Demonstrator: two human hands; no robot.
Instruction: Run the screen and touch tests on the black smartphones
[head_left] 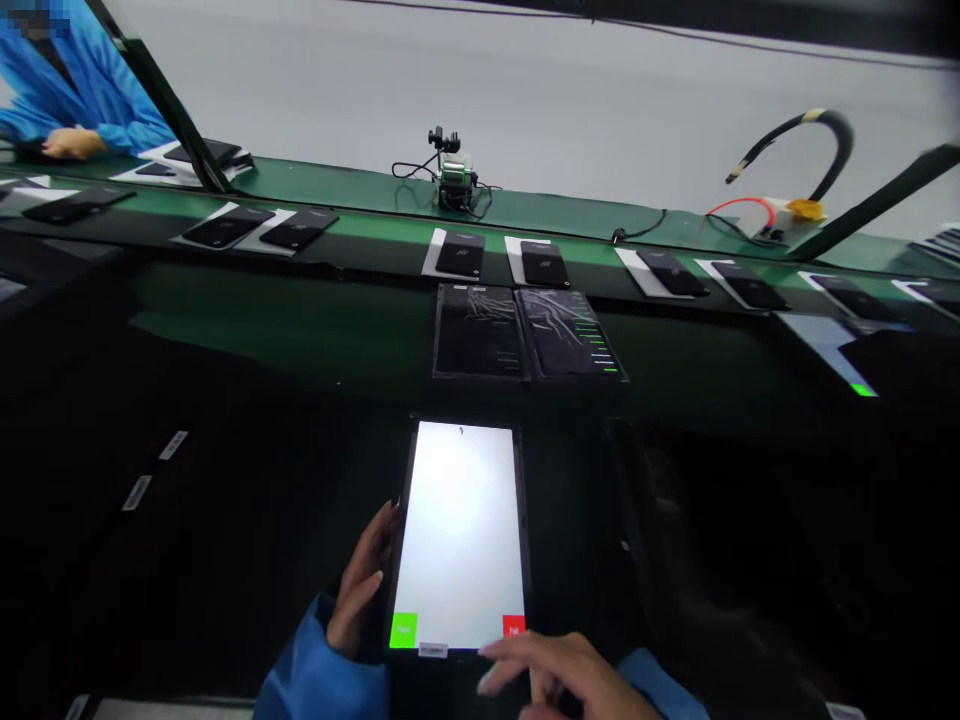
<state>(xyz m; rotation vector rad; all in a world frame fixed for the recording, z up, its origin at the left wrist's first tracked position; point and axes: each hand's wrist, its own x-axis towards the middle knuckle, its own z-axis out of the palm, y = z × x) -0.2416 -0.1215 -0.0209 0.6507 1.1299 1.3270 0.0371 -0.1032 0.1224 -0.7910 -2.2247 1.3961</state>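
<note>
A: What do the hands have hold of?

B: The left hand lies along the left edge of a lit tablet, fingers loosely curled and touching its frame. It steadies the tablet rather than wrapping around it.

A: And the right one?

B: The right hand hovers at the tablet's near right corner, fingers spread and partly open. I cannot tell whether a fingertip touches the glass. It grips nothing.

A: Where does the tablet sit?

B: Near and central, on the dark counter, standing lengthwise away from the person. Its screen glows white, with a green button in the near left corner and a red button in the near right, just beside the right hand.

A: What lies beyond it?

B: Two dark tablets lie side by side just past it, their screens showing thin lines. Farther still, a green conveyor belt runs left to right, carrying a row of black phones on white sheets.

A: Anything else?

B: A small black device with cables stands on the far edge of the belt, and a person's blue sleeve shows at far left.
</note>
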